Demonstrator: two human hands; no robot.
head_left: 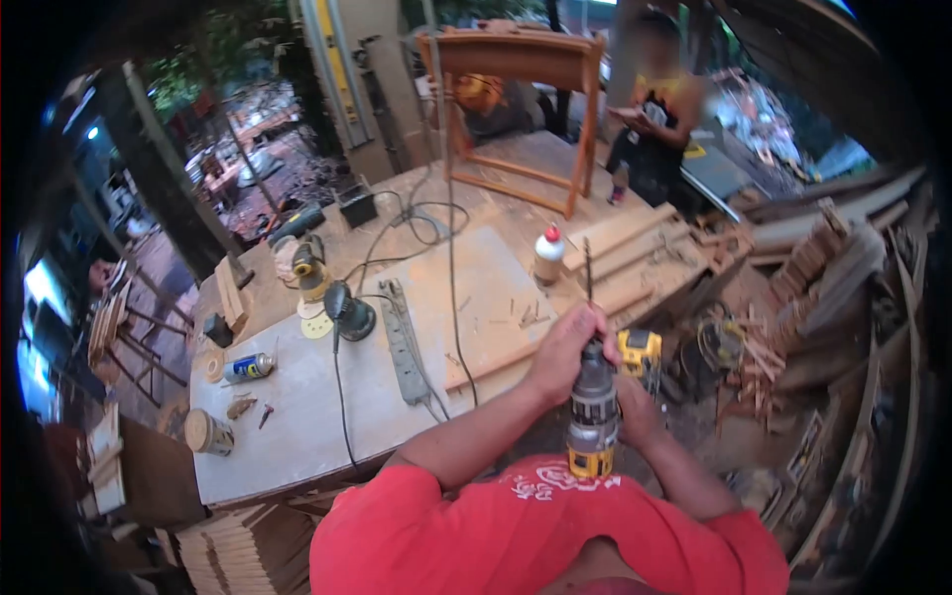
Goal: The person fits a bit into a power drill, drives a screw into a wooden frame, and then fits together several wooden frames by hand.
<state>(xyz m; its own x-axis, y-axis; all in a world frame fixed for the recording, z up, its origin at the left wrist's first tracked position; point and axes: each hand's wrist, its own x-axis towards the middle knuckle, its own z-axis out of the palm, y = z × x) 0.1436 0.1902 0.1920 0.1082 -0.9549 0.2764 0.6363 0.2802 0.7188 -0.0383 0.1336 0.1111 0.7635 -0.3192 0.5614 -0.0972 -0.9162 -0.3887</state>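
Observation:
A yellow and black cordless drill is held upright close to my chest, at the table's front edge. My left hand has its fingers closed around the chuck end, where a long dark bit points away from me. Lower on the drill, my right hand is wrapped round its right side, partly hidden by the body. Just beyond the bit stands a white bottle with a red cap. Wooden boards lie along the table edge beside my left hand, with several screws near them.
On the table are a power strip, sanders, a spray can, a tin and loose cables. A wooden frame stands at the back. A person is beyond it. Scrap wood lies right.

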